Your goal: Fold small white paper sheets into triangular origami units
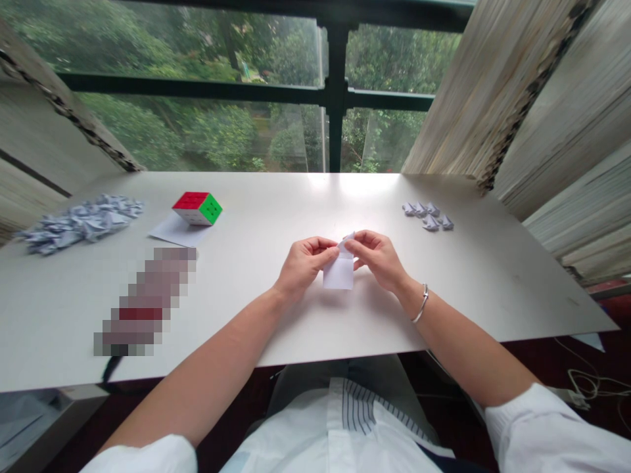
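A small white piece of paper (338,274) is held up just above the table, its upper end folded to a point and its lower part flat. My left hand (306,264) pinches its upper left side between thumb and fingers. On the other side, my right hand (373,255) grips the folded top, the thumb in front and the fingers partly behind the paper. The fingertips hide some of the folds. To the right lie several small folded white paper pieces (430,217). A large heap of similar folded pieces (86,222) is at the far left.
A Rubik's cube (197,209) with red, green and white faces rests on white paper sheets (170,230). Nearer me on the left, a blurred-out item (148,302) with a black strap lies on the white table (473,282). A window and curtains stand behind the table.
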Available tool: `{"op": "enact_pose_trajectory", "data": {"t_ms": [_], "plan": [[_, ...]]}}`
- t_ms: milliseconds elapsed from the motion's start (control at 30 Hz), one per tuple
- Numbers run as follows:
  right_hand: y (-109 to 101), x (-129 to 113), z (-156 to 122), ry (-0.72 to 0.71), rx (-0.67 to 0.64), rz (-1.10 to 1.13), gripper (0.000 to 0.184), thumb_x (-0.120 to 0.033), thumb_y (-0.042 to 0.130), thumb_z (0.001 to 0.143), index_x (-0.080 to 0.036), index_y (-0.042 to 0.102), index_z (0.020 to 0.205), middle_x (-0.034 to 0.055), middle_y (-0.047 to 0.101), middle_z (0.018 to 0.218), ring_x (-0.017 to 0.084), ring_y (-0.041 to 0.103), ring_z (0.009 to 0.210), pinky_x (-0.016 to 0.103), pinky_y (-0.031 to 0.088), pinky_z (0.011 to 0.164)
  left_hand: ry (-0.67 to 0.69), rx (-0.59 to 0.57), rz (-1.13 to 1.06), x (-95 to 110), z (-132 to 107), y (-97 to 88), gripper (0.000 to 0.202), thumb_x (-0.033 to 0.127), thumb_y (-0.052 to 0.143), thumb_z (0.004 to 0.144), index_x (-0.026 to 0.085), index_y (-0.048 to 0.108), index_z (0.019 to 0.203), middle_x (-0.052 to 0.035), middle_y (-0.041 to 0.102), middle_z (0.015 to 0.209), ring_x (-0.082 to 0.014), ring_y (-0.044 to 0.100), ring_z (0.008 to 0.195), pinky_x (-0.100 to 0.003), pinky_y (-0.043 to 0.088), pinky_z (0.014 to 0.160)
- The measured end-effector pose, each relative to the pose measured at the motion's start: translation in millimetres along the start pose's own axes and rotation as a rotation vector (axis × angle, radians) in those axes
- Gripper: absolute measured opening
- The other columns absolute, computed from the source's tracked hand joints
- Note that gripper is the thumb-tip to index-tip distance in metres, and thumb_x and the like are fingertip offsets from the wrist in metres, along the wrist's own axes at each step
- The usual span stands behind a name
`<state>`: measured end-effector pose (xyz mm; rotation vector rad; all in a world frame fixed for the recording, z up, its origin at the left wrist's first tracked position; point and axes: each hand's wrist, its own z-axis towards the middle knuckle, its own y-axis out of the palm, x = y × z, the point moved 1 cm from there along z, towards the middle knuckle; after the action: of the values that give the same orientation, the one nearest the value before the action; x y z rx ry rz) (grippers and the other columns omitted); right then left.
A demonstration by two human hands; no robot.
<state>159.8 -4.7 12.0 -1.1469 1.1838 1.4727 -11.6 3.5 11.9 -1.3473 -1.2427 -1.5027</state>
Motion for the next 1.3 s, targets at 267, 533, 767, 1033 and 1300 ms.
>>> {"op": "enact_pose_trajectory", "data": {"t_ms": [267,533,767,1033,1300], "plan": [[-0.6,2.2,1.5,0.033,0.06,0.017,0.03,-0.042,0.081,0.069,-0.017,0.065,0.069,-0.0002,0.066,0.066,0.012,0.06,0.06,0.022,0.05,0.051,-0.019,-0.118,0.009,4.1,-1.9,-0.6,0.032,0.033,0.08,0.072,0.013,0.071,0.096,-0.0067,0.072,0.083,-0.015,0.064,0.071,-0.028,0.051,0.066],[-3.1,-0.3,1.8,0.083,0.063,0.066,0.033,-0.042,0.084,0.064,-0.015,0.065,0.067,-0.0006,0.065,0.066,0.012,0.06,0.061,0.024,0.051,0.055,-0.04,-0.171,0.022,12.8,-4.0,-2.1,0.038,0.025,0.077,0.072,0.014,0.064,0.106,-0.0003,0.067,0.067,-0.0118,0.06,0.062,-0.028,0.051,0.066],[-5.7,1.5,3.4,0.107,0.057,0.024,0.036,-0.045,0.085,0.061,-0.017,0.065,0.068,-0.0008,0.064,0.066,0.012,0.058,0.061,0.024,0.05,0.055,-0.101,-0.192,0.028,8.9,-2.3,-3.4,0.034,0.033,0.077,0.073,0.014,0.069,0.099,-0.007,0.072,0.082,-0.016,0.064,0.071,-0.031,0.052,0.069],[-2.7,4.3,2.6,0.116,0.023,-0.003,0.035,-0.047,0.081,0.065,-0.017,0.064,0.068,-0.001,0.063,0.066,0.011,0.057,0.06,0.021,0.048,0.051,-0.098,-0.159,0.065,-1.1,2.4,-6.2,0.029,0.038,0.083,0.066,0.015,0.073,0.079,-0.0037,0.068,0.074,-0.0142,0.06,0.066,-0.028,0.048,0.065],[0.3,2.8,1.7,0.17,0.055,0.017,0.04,-0.055,0.072,0.073,-0.016,0.064,0.071,0.0012,0.064,0.067,0.014,0.061,0.063,0.022,0.049,0.05,-0.094,-0.088,0.06,-0.5,1.8,-2.3,0.026,0.035,0.082,0.065,0.014,0.071,0.076,-0.0025,0.066,0.072,-0.0133,0.058,0.064,-0.027,0.048,0.063]]}}
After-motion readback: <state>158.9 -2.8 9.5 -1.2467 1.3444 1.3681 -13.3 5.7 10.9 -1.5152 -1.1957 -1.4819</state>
